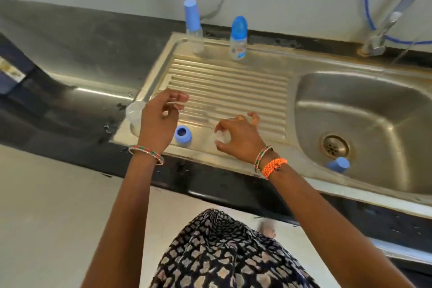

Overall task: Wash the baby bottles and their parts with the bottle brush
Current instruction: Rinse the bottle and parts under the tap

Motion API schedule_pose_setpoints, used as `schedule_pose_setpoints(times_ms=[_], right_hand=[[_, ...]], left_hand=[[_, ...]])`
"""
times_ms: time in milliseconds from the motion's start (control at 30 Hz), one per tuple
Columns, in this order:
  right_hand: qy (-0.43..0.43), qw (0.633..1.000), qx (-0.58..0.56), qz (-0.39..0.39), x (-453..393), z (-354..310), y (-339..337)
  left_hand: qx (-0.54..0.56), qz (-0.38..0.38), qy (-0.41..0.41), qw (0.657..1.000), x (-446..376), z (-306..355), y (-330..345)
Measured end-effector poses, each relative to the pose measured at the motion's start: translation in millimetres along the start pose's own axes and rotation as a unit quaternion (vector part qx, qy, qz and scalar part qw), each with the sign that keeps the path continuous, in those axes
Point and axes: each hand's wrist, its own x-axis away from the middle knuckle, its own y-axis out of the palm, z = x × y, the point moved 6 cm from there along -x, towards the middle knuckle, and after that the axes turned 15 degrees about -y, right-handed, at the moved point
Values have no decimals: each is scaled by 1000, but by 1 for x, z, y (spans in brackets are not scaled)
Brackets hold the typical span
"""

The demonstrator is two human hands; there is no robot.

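Small clear soft teat (221,137), translucent silicone by the look, sits at the near edge of the ribbed steel draining board (233,84). Our right hand (238,140) pinches it between thumb and curled fingers; the outer fingers stand free. We judge it very light, floppy and slick when wet, so it is best held at the thicker base flange, not the tip, which would fold.

Just to its left stands a blue plastic screw ring (183,136), open side up, rigid and easy to grip by its rim. Our left hand (161,119) hovers above the board's left end, fingers loosely curled. A faint clear streak blurs at its fingertips, and we cannot tell whether anything is held there. Behind that hand sits a clear plastic cup (133,112).

At the far edge of the board two capped clear bottles stand upright: a tall one with a cylindrical blue cap (193,23) and a shorter one with a domed blue cap (238,38). Both are likely light and tippy when empty.

A blue cap (339,165) lies in the steel basin (374,110). The tap (383,30) runs thinly. No brush in view.
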Motion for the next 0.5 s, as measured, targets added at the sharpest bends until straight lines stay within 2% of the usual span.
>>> schedule_pose_setpoints(times_ms=[133,267,367,433,500], right_hand=[[-9,1000,18,5,-11,-4,20],[-6,998,53,-26,-15,-1,32],[1,999,32,-37,-15,2,27],[18,1000,-20,15,-9,9,10],[44,993,-50,99,5,26,-24]], left_hand=[[2,-6,-2,1000,-3,-12,-10],[7,-16,-12,1000,-9,-23,-5],[16,-27,-10,999,-13,-21,10],[18,-42,-7,999,-17,-18,29],[15,-68,0,998,-21,-11,59]])
